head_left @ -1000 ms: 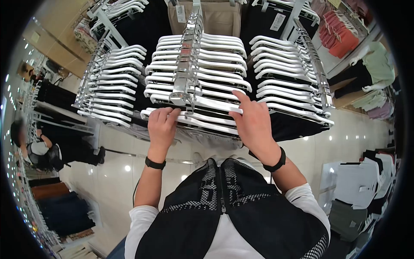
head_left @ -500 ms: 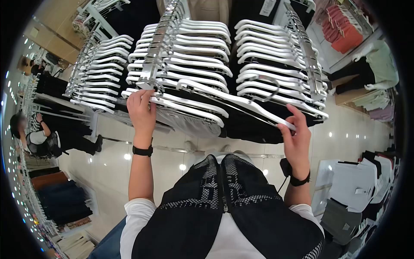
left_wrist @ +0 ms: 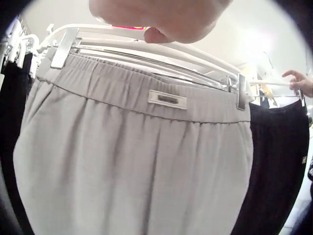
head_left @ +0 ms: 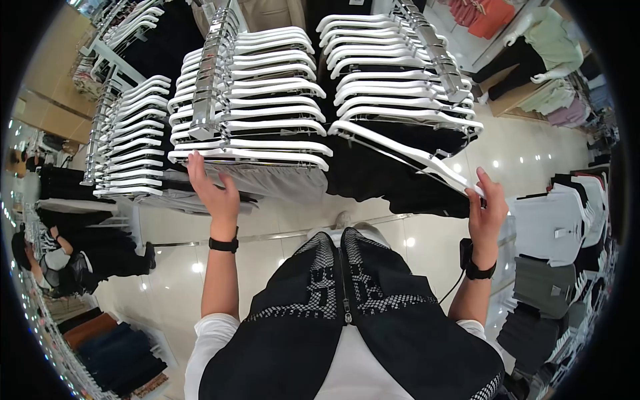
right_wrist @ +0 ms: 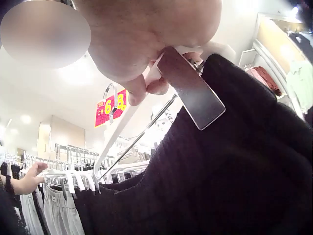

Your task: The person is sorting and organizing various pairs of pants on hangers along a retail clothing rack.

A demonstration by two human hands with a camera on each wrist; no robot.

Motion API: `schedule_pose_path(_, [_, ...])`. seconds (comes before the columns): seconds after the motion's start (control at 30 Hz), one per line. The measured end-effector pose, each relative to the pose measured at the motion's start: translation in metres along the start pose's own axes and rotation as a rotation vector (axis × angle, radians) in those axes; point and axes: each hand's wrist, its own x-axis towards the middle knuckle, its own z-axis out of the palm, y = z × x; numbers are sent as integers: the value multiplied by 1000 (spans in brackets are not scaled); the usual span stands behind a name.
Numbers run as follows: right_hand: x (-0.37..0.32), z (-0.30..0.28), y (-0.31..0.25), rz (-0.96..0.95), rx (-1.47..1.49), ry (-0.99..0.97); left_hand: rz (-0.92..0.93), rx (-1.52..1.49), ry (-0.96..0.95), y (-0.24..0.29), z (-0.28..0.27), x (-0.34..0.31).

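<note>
In the head view my right hand (head_left: 489,208) pinches the right end of a white hanger (head_left: 407,151), which slants down in front of the right-hand row. Black trousers (right_wrist: 230,161) hang from its metal clip (right_wrist: 191,88) in the right wrist view. My left hand (head_left: 215,195) is at the front of the middle row, its fingertips at the front white hanger (head_left: 267,156) and its fingers mostly straight. Grey trousers (left_wrist: 132,137) with an elastic waist hang just below that hand in the left wrist view.
Rows of white hangers on metal rails stand at left (head_left: 137,143), middle and right. A dressed mannequin (head_left: 543,50) is at the upper right, and folded-looking white tops (head_left: 550,227) hang at the right. Another person (head_left: 57,260) is at the far left. A red price sign (right_wrist: 111,108) hangs overhead.
The right hand has left the middle row and carried a hanger with black trousers rightward. The left hand has loosened from the front hangers. The view has shifted, moving the racks leftward.
</note>
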Motion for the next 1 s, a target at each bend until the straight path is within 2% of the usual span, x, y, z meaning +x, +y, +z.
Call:
schedule_pose_path(0.07, [-10, -12, -4, 42, -6, 21, 81, -25, 44, 6, -5, -15])
schedule_pose_path(0.1, [-17, -19, -7, 68, -9, 28, 144, -185, 117, 11, -2, -23])
schedule_pose_path(0.23, [-38, -49, -21, 72, -100, 68, 211, -562, -254, 41, 10, -54])
schedule_pose_path(0.3, [-44, -67, -35, 53, -115, 84, 173, -669, -587, 54, 20, -71])
schedule_pose_path(0.4, [-57, -99, -57, 77, -94, 85, 19, -856, -871, 90, 26, -69])
schedule_pose_path(0.47, [-61, -112, -66, 72, -22, 153, -183, -989, -834, 104, 49, -90])
schedule_pose_path(0.5, [-68, -121, -65, 128, 85, 136, -298, -1055, -816, 113, 60, -105])
schedule_pose_path(0.57, [-72, -133, -75, 194, 130, 188, -370, -1068, -827, 131, 76, -121])
schedule_pose_path(0.63, [-73, -136, -78, 251, 172, 224, -300, -1050, -867, 136, 95, -138])
schedule_pose_path(0.7, [-78, -132, -73, 302, 206, 236, -95, -1000, -936, 139, 104, -144])
schedule_pose_path(0.8, [-80, -115, -59, 324, 159, 251, -758, -1242, -1600, 144, 82, -135])
schedule_pose_path(0.83, [-82, -111, -51, 321, 157, 250, -871, -1277, -1596, 144, 73, -135])
schedule_pose_path(1.0, [-78, -90, -17, 321, 167, 246, -980, -1650, -1684, 100, 38, -129])
